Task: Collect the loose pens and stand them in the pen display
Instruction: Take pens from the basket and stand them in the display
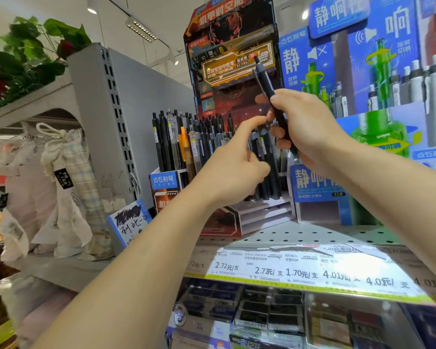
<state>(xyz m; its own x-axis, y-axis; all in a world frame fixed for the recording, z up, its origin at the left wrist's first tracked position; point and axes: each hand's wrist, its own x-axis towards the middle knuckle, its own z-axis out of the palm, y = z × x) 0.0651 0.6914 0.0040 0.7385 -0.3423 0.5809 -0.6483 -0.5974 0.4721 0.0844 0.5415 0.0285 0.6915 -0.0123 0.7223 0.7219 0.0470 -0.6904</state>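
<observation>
My right hand (305, 127) grips a black pen (264, 79), held nearly upright with its clicker end tilted up and to the left, in front of the red and black pen display (227, 59). My left hand (234, 162) hovers just below it. Its index finger points toward the pen, and the other fingers are loosely curled and hold nothing. Behind both hands, several black pens and one orange pen (183, 144) stand in the display's tiers. The pens directly behind my hands are partly hidden.
A blue pen display (320, 187) with white and grey pens stands to the right. The perforated shelf (300, 234) carries a price-tag strip (312, 270). A handwritten blue sign (130, 222) leans at the left. Boxed stock sits below, and fabric bundles lie on the left shelf.
</observation>
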